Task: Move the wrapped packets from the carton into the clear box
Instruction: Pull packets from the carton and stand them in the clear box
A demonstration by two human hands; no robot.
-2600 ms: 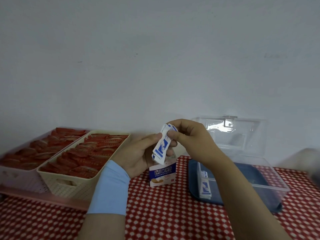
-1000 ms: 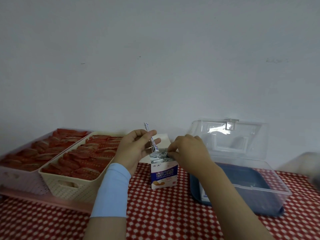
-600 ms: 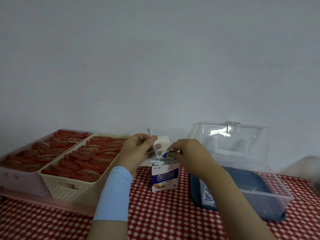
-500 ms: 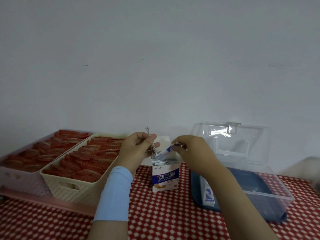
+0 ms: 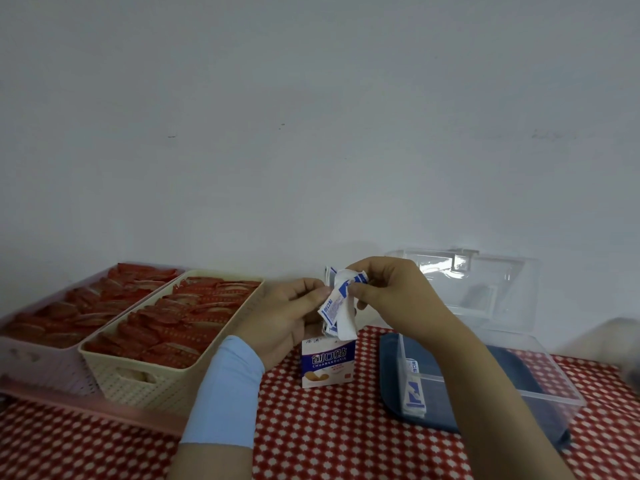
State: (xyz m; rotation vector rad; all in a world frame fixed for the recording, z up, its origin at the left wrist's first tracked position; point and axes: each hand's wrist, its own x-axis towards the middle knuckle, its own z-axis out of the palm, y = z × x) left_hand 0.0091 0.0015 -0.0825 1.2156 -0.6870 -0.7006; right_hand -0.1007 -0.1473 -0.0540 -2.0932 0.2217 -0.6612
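Note:
A small white and blue carton [image 5: 328, 362] stands upright on the red checked tablecloth. Just above it, both hands pinch a bunch of white and blue wrapped packets [image 5: 341, 304]. My left hand [image 5: 287, 311] holds the bunch from the left, my right hand [image 5: 388, 292] from the right near its top. To the right stands the clear box [image 5: 540, 386] with its lid tipped back against the wall. Inside it, a few packets [image 5: 414, 386] lean against the near left wall.
Two baskets of red wrapped items stand at the left, a cream one [image 5: 152, 372] and a pink one [image 5: 38, 368] behind it. A dark blue tray [image 5: 391, 375] lies under the clear box. A blurred pale object [image 5: 620, 341] sits at the far right edge.
My right hand has pulled packets up out of the carton and brought them to the ones in my left hand. Both hands now hold the bunch above the carton.

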